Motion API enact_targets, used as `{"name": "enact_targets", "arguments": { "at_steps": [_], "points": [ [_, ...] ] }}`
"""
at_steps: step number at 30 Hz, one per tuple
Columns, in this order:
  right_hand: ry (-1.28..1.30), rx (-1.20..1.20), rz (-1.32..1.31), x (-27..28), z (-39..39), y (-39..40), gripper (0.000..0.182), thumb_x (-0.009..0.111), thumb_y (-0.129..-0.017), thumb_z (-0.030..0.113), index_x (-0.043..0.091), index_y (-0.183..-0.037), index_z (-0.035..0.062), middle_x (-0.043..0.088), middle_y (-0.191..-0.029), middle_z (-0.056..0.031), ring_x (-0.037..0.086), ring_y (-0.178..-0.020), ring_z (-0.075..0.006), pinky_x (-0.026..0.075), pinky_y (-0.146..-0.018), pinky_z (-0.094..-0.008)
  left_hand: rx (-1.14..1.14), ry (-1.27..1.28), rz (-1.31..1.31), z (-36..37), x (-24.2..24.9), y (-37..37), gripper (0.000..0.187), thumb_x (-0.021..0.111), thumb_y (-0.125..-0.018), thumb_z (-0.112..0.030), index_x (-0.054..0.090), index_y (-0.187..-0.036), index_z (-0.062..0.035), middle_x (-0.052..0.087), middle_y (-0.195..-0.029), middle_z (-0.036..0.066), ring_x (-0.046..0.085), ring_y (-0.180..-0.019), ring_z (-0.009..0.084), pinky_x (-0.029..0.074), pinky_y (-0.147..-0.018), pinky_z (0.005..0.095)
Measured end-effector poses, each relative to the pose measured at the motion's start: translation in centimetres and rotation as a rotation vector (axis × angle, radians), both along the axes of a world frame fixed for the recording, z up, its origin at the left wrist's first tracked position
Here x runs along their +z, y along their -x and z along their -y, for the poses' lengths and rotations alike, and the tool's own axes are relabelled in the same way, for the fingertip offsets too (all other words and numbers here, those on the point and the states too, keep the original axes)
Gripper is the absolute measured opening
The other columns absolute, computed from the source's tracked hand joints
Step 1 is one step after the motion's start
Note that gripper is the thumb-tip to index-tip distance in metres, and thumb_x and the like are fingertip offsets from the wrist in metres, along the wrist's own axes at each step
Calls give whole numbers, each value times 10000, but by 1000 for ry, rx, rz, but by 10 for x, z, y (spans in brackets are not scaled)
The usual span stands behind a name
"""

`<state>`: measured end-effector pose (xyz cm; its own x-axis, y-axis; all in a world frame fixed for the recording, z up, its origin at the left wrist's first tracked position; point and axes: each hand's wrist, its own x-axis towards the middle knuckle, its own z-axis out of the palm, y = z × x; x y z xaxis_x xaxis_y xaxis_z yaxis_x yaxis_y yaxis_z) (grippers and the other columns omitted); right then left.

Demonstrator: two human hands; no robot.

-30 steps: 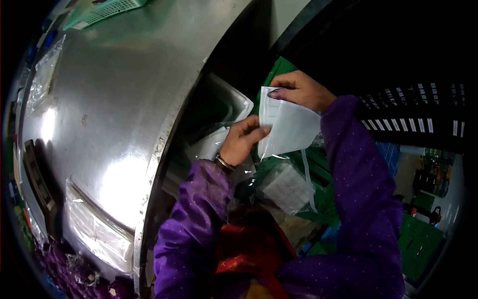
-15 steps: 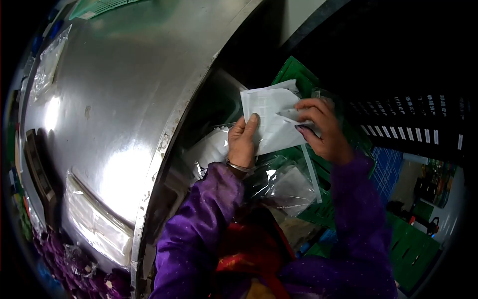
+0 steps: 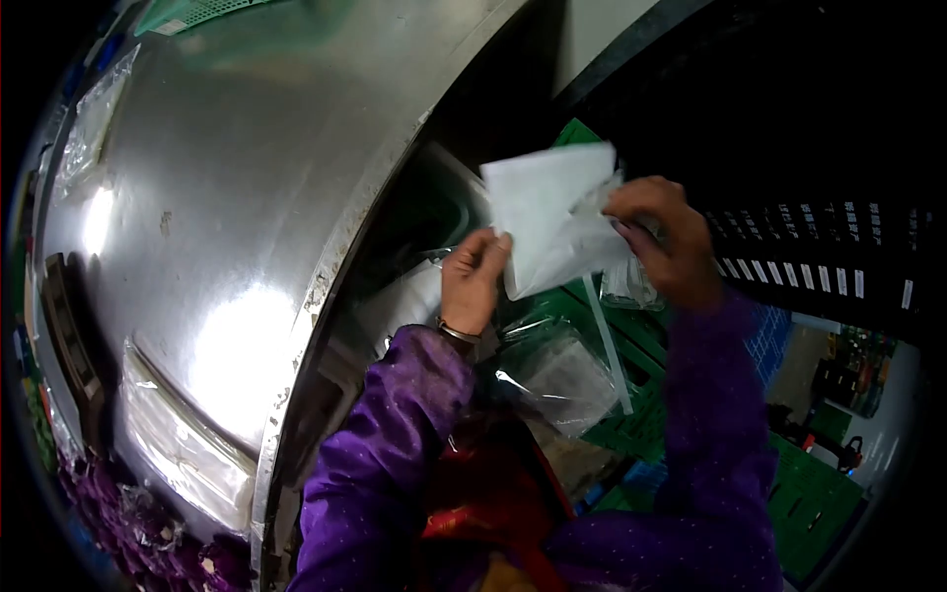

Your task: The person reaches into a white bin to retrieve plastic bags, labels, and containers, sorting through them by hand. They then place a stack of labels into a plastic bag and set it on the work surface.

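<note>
Held up over a green crate [image 3: 636,360] is a folded-looking white paper sheet [image 3: 543,212], slightly blurred. My left hand [image 3: 472,283] pinches its lower left edge between thumb and fingers. At the right edge, my right hand [image 3: 673,242] has fingertips closed on a crumpled corner; whether there is one layer or more cannot be made out. Beneath the paper lie a clear plastic bag [image 3: 567,380] and, to the left, a whitish packet [image 3: 404,306]. Another clear packet [image 3: 631,284] shows below my right hand.
A steel table [image 3: 237,168] with a worn raised edge fills the left. On it lie stacked clear bags [image 3: 182,439], another plastic packet [image 3: 97,123] and a mint-green basket [image 3: 192,12]. Purple produce [image 3: 128,523] sits lower left. A black slotted crate [image 3: 789,266] stands at right.
The paper has tilted and risen slightly, its right side pulled up and to the right. My right hand has moved right, and my left hand has shifted a little left.
</note>
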<state>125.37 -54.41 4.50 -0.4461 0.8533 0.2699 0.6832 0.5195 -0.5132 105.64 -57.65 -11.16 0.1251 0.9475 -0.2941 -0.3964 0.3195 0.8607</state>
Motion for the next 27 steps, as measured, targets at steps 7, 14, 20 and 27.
{"name": "enact_targets", "arguments": {
  "at_steps": [7, 14, 20, 27],
  "points": [
    [39, 79, 127, 9, 104, -1, 272, 621, -645, -47, 577, -891, 58, 604, -907, -106, 576, -844, -282, 413, -725, -397, 277, 76, 163, -12, -8, 10, 130, 536, -903, -121, 552, -789, -61, 524, -738, -59, 420, -695, 27, 345, -673, 192],
    [352, -132, 72, -24, 139, -12, 426, 643, -651, -53, 554, -1060, 28, 552, -1085, -162, 524, -1003, -337, 408, -837, -397, 309, 57, 260, -7, -5, 3, 101, 534, -907, -121, 528, -819, -72, 514, -761, -55, 413, -710, 31, 345, -690, 192],
    [797, -463, -525, -40, 154, -20, 510, 614, -762, 24, 480, -1254, 12, 498, -1260, -111, 471, -1150, -243, 382, -933, -349, 237, -58, 209, -2, -14, 7, 105, 522, -927, -138, 534, -868, -51, 563, -815, -24, 479, -747, 43, 393, -724, 212],
    [979, -859, -1237, -50, 136, -7, 399, 507, -912, 147, 429, -1265, -22, 514, -1213, -101, 507, -1072, -187, 394, -945, -329, 156, -40, 251, 4, 14, 0, 63, 527, -919, -108, 540, -902, -49, 554, -814, -43, 453, -737, 21, 377, -687, 188]
  ]
}}
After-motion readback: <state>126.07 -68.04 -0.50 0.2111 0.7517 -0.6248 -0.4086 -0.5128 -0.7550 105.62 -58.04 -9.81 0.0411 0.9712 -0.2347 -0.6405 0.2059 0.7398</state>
